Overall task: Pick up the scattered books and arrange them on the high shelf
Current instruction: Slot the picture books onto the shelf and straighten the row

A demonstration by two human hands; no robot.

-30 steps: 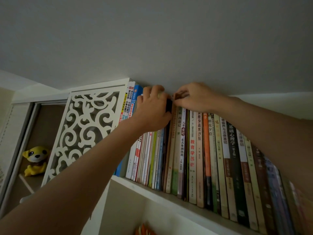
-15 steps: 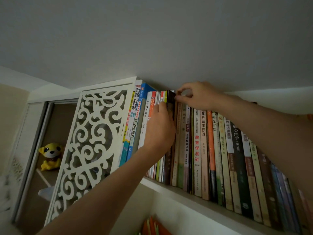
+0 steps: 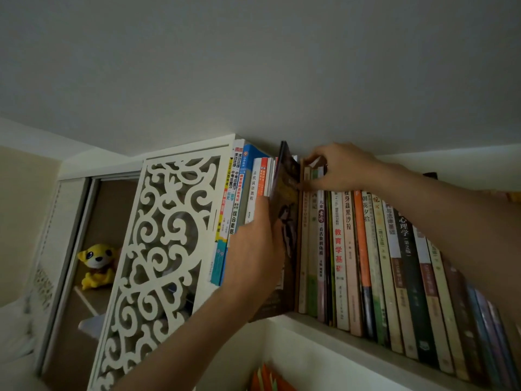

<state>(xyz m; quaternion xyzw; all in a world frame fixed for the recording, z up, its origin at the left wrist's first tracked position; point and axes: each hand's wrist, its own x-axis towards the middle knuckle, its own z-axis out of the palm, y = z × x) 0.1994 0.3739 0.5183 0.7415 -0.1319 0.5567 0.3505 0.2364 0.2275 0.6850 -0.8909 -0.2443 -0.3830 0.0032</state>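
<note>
— What has changed since half a second ago?

— The dark book [image 3: 286, 235] has come out of the row. Before, only its spine showed between the others; now its cover faces me and its lower corner hangs out over the front edge of the shelf [image 3: 366, 344], at the middle of the frame. My left hand [image 3: 255, 258] has gone lower along it too.

— Go through it for me, the biggest things first.

— The ceiling [image 3: 253, 66] fills the upper half. Under it the row of books [image 3: 394, 263] stands upright on the high shelf, from the center to the lower right. At left of center is the white carved panel [image 3: 163, 249], and against it lean a few tall workbooks [image 3: 234, 210].

— And your hands?

— My left hand grips the dark book, fingers curled around its left edge, in the middle of the frame. My right hand [image 3: 341, 167], in the upper center, pinches the tops of the books just right of the dark one; I think it pulls them aside, but the gap itself I cannot see well.

— Anything small?

— A yellow plush toy [image 3: 97, 263] sits in the cabinet at lower left.
</note>
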